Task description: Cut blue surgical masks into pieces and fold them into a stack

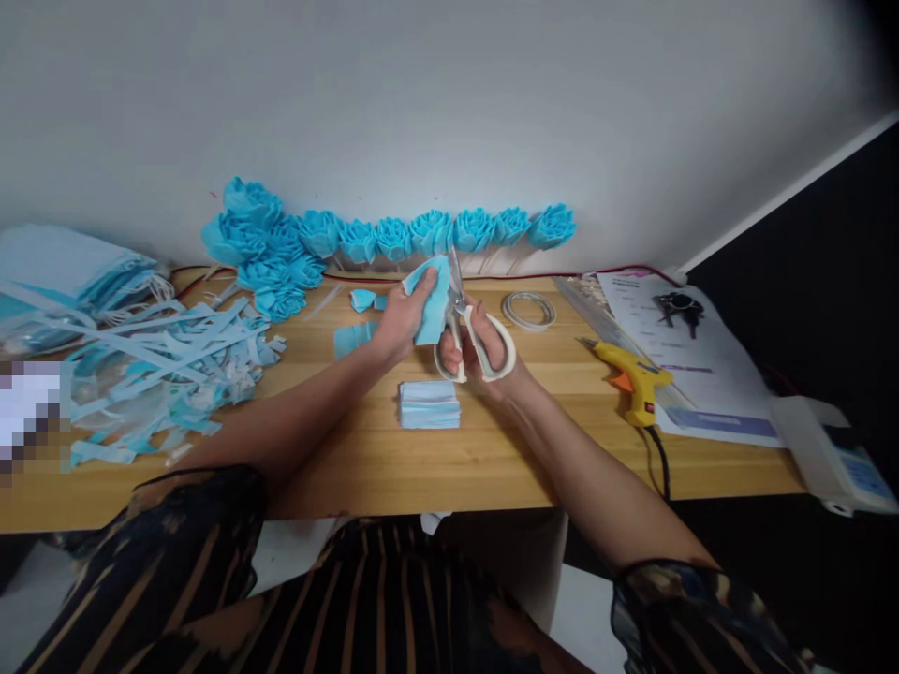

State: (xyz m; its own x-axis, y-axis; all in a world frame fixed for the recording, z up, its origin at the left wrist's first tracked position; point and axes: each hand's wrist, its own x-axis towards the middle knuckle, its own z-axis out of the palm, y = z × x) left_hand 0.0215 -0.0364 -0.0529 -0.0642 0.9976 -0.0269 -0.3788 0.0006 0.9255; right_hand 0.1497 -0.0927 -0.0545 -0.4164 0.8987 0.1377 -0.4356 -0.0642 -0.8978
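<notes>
My left hand [402, 323] pinches a blue piece of fabric [434, 309] that looks like face-mask material, held up above the table. In my right hand [490, 348] is a pair of scissors [500, 360] with white handles, fingers and thumb through the loops. The blades [455, 271] point away from me, along the right edge of the blue piece; whether they touch it I cannot tell. Below my hands lies a stack of folded light-blue pieces [430, 404]. Beside my left wrist are another flat blue piece [352, 340] and a small blue scrap [361, 300].
Blue fabric flowers [430, 231] line the wall. Tangled strips [169, 374] and a bag of masks [70, 271] crowd the left. A tape roll [529, 310], yellow glue gun [636, 374] with cord, papers [709, 393], keys [678, 311] and a white box [818, 449] lie rightward.
</notes>
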